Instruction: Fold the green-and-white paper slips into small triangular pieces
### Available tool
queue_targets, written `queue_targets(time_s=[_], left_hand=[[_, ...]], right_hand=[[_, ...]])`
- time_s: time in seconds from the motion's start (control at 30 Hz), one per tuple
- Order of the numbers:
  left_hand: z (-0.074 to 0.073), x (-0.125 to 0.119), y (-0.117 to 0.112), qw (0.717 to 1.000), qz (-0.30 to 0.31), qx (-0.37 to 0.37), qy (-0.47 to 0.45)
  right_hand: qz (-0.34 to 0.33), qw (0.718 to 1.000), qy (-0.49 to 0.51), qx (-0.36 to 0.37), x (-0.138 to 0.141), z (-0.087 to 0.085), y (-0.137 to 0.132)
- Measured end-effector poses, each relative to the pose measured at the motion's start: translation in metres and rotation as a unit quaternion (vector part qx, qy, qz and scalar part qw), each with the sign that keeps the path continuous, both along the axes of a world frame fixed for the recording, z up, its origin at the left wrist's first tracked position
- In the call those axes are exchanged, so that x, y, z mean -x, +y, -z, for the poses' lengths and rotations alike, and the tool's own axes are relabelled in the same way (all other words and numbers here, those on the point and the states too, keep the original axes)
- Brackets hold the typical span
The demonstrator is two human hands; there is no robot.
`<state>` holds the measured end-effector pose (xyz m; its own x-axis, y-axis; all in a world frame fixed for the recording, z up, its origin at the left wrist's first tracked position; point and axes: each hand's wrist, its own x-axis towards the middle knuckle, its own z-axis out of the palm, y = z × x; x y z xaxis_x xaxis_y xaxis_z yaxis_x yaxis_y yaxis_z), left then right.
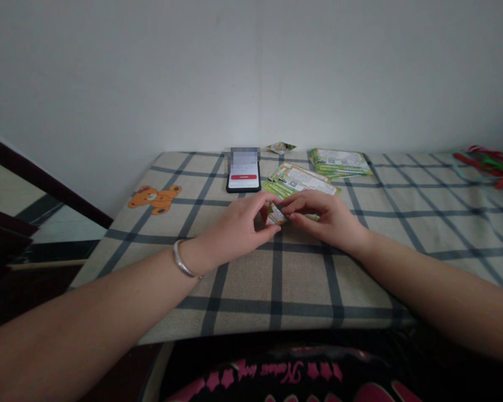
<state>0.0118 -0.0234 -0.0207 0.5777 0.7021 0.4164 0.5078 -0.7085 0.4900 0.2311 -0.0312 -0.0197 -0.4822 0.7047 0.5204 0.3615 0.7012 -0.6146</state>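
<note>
A checked cloth [302, 290], beige with grey-blue lines, covers the table top. An orange teddy-bear motif [154, 199] appears on the cloth at the left side. A black smartphone [243, 180] lies screen-up near the far edge; the display shows a red button, and its upper portion is pixelated. A bundle of red and green ribbons [484, 166] rests at the far right corner of the cloth. A plain white wall [251, 72] rises behind the table. Dark-brown trim [42, 178] runs diagonally beyond the table's left side, above a pale floor [67, 234].
</note>
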Motion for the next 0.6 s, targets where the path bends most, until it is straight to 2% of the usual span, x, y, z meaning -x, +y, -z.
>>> queue_targets(time_s=[0.13, 0.27, 0.6], left_hand=[[-0.0001, -0.0007, 0.0009, 0.998, 0.013, -0.048, 0.023], [0.0003, -0.0004, 0.0018, 0.996, 0.023, -0.065, 0.051], [0.0034, 0.0044, 0.0046, 0.998, 0.053, -0.011, 0.012]], right_hand=[[-0.007, 0.998, -0.035, -0.052, 0.0014, 0.0019, 0.0011], [-0.003, 0.997, -0.044, -0.067, 0.0006, 0.0054, 0.0028], [0.008, 0.994, -0.108, -0.022, -0.0082, -0.0011, 0.0028]])
